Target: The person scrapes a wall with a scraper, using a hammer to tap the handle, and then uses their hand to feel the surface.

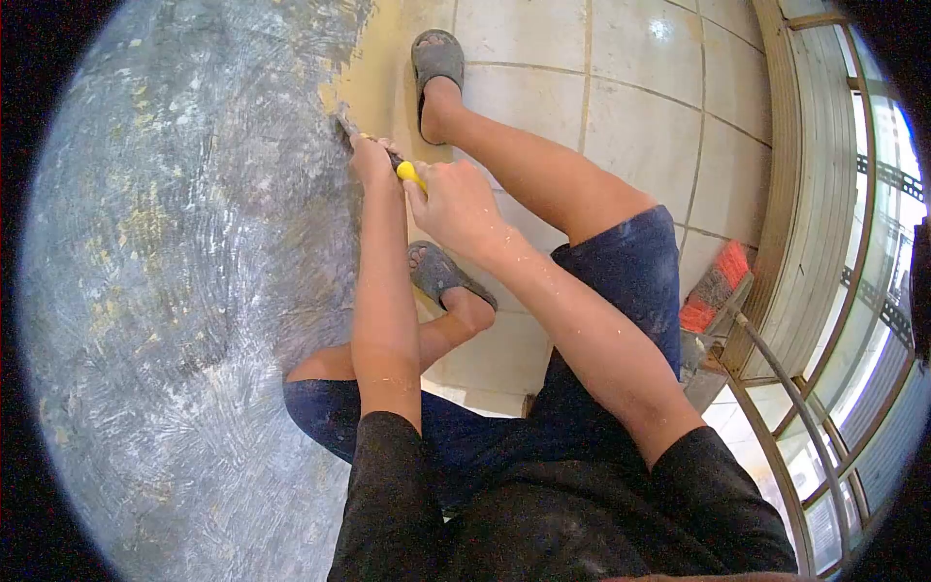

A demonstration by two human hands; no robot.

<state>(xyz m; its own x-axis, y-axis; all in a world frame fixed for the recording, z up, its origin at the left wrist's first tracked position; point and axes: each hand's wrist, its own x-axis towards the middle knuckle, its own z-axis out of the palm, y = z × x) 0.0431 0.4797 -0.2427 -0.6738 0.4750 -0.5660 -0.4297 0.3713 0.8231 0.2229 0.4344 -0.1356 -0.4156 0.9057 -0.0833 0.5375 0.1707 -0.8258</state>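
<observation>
A scraper-like tool (pixel 407 173) with a yellow handle end and a dark shaft points up and left; its narrow tip meets a mottled grey wall surface (pixel 194 223) beside a yellowish strip (pixel 373 78). My left hand (pixel 371 158) is closed around the tool near its front end. Behind it, my right hand (pixel 452 204) wraps round the yellow handle. Pale flecks dot both forearms. The blade's exact shape is too small to make out.
White floor tiles (pixel 640 126) lie around my two feet in grey slippers (pixel 438 56). At the right, a red and grey brush head (pixel 716 289) and a long pole (pixel 790 388) are near a wooden-framed window or door (pixel 805 126).
</observation>
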